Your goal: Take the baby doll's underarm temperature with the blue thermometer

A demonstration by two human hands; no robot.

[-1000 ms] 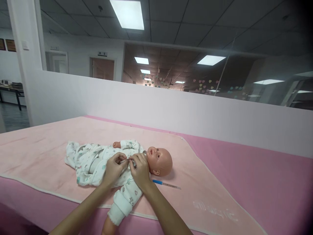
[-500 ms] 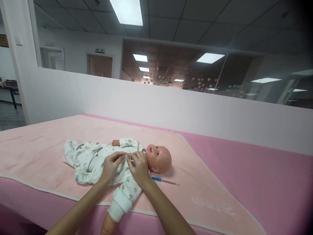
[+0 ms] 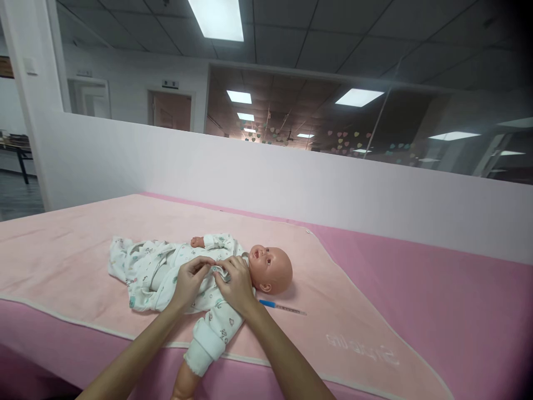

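A baby doll [image 3: 272, 269] lies on its back on a pale pink blanket [image 3: 83, 250], head to the right, dressed in a white printed romper [image 3: 150, 269]. My left hand [image 3: 189, 282] and my right hand [image 3: 235, 284] meet over the doll's chest, both pinching the romper's front edge near the collar. Their fingertips are closed on the cloth. One sleeved arm of the doll [image 3: 208, 339] hangs toward me over the blanket's near edge.
A thin thermometer with a blue end [image 3: 283, 307] lies on the blanket just right of my right wrist. The blanket covers a darker pink bed surface [image 3: 437, 311]. A white partition wall [image 3: 291, 183] runs along the far side.
My hands have stayed on the doll's chest, fingers shifting slightly on the romper's front. The view drifted a little; the doll has not moved.
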